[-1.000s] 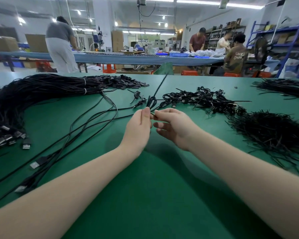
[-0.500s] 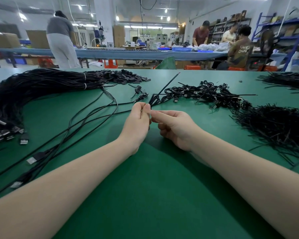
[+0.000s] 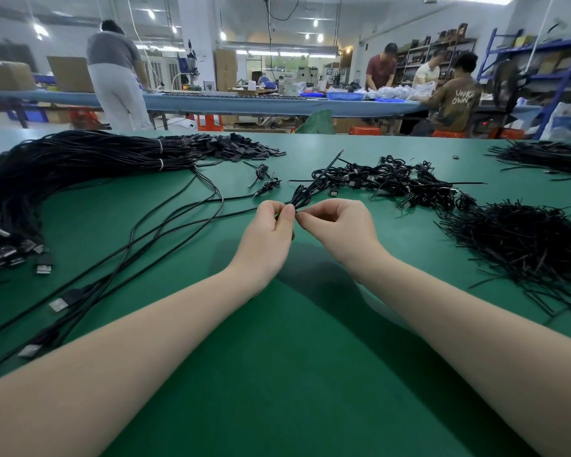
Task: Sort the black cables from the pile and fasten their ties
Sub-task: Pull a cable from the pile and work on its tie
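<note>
Shirt back, seated person (image 3: 457, 100): I read white lettering "UNK… OWN", partly creased.
Elsewhere: I can read no other text.

A: Worktop (image 3: 277, 374)?
B: Plain green, no pattern.
A: Cable bundle (image 3: 80, 166) left of the hands?
B: Black, w/ white ties (image 3: 160, 156); plugs (image 3: 43, 267) black w/ silver tips.
A: Tie pile (image 3: 521, 242) right of the hands?
B: All black. Coiled cables (image 3: 393, 179) beyond the hands, black too.
A: Far bench (image 3: 231, 105)?
B: Light blue; orange stools (image 3: 363, 130) under it.
</note>
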A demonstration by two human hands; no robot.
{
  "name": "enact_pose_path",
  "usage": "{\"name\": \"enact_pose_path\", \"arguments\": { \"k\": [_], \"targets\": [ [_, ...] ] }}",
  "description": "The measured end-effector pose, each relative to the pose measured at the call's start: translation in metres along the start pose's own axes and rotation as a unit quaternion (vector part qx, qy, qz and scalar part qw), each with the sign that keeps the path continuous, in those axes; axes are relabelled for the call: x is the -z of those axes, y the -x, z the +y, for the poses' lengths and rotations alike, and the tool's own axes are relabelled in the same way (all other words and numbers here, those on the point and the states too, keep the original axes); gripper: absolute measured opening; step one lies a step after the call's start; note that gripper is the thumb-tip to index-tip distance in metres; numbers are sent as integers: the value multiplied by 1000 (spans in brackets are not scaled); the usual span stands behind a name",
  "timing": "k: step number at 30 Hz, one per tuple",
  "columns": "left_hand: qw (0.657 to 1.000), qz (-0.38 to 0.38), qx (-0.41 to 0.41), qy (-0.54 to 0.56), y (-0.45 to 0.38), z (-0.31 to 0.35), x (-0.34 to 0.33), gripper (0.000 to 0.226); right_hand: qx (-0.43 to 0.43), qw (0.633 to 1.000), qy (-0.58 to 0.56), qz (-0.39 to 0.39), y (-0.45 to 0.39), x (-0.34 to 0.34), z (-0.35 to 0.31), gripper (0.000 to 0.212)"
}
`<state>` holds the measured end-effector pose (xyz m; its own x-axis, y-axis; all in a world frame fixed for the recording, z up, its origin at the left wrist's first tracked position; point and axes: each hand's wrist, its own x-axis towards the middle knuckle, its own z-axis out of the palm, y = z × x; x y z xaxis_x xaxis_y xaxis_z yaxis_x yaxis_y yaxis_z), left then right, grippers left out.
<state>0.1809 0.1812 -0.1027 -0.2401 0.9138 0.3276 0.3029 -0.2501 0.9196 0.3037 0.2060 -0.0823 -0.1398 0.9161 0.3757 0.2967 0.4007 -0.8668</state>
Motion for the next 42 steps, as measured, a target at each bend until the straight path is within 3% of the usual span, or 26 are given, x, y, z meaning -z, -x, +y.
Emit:
{"name": "enact_pose_path", "arguments": {
  "k": [5, 9, 13, 16, 19, 21, 23, 28, 32, 34, 37, 42],
  "targets": [
    [999, -31, 22, 37, 6, 9, 0, 37, 122, 983, 126, 53, -1, 8, 4, 14],
    [995, 11, -81, 53, 10, 14, 3, 38, 212, 957, 184, 76, 2, 8, 6, 18],
    [990, -15, -120, 73, 10, 20, 8, 35, 240, 944, 209, 90, 2, 9, 3, 9],
    [992, -12, -114, 57, 3, 29, 16, 35, 277, 936, 205, 76, 2, 12, -3, 7],
    [998, -31, -45, 31, -8, 30, 25, 34, 299, 926, 223, 57, 5, 8, -7, 8],
    [996, -65, 37, 58, -11, 28, 31, 31, 298, 924, 233, 53, 6, 8, -7, 9],
    [991, -90, 68, 77, -11, 23, 34, 29, 294, 922, 246, 54, 7, 10, -5, 10],
    [992, -116, -35, 27, -7, 9, 28, 28, 278, 926, 248, 67, 6, 11, -1, 9],
    [983, -55, -150, -94, -6, 1, 27, 23, 240, 945, 214, 55, 4, 9, 2, 8],
    [981, -23, -169, -92, -6, -2, 27, 17, 223, 956, 184, 46, 4, 6, 2, 9],
    [982, 24, -164, -90, -5, -1, 26, 24, 182, 974, 133, 17, 5, 3, 0, 13],
    [990, 11, -135, -22, -2, 3, 23, 15, 118, 990, 76, 8, 4, 3, -1, 11]
  ]
}}
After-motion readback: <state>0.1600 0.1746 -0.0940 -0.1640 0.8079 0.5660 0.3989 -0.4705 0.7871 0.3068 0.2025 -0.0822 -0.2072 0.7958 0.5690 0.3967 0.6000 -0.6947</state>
